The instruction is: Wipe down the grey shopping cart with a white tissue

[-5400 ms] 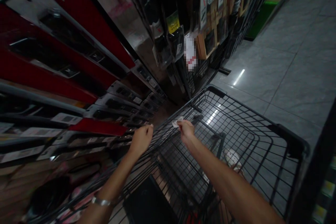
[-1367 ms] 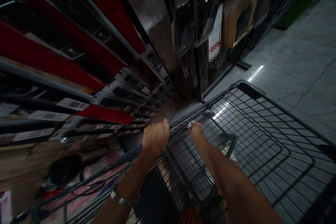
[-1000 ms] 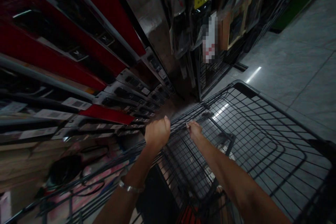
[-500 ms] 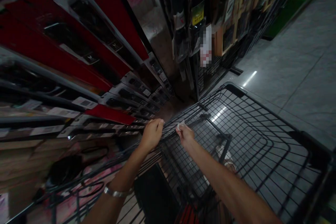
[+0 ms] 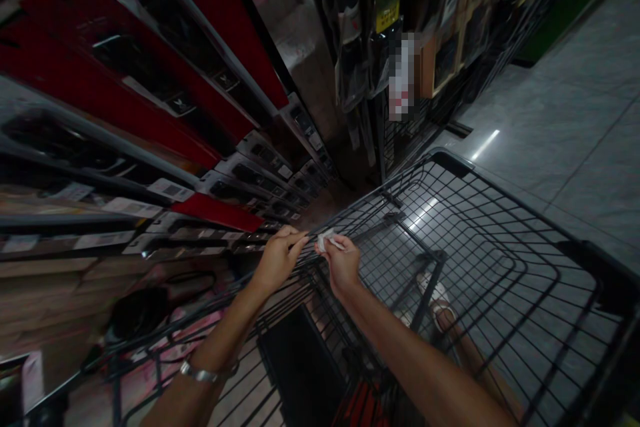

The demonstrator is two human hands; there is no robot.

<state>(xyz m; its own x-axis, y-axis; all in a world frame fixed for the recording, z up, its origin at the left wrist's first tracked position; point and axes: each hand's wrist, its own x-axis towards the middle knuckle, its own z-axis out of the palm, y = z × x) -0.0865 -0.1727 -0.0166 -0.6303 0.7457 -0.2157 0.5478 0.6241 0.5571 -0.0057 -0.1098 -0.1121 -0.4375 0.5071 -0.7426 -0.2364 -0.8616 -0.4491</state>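
Observation:
My right hand (image 5: 344, 265) is closed around a crumpled white tissue (image 5: 328, 240), which sticks out past the thumb and fingers. Just to its left, a small gap away, is my left hand (image 5: 276, 259), its fingers curled and the thumb close to the forefinger. Whether anything is between them I cannot make out. A silver bracelet (image 5: 200, 372) circles the left wrist. Both hands appear over the side rim of a black wire shopping cart (image 5: 480, 240); contact with the rim is unclear. The cart's mesh basket shows the floor through it.
Red-backed shelving with packaged goods (image 5: 175, 40) rises close on the left. Bagged dark items (image 5: 353, 47) hang ahead, beside a wooden frame (image 5: 434, 67). Grey floor tiles (image 5: 560, 140) extend to the right. A foot in a white sandal (image 5: 435, 290) shows through the mesh.
My right hand has moved left with the tissue, closer to my left hand, and more tissue shows. My left hand has shifted slightly left. The view has turned a little.

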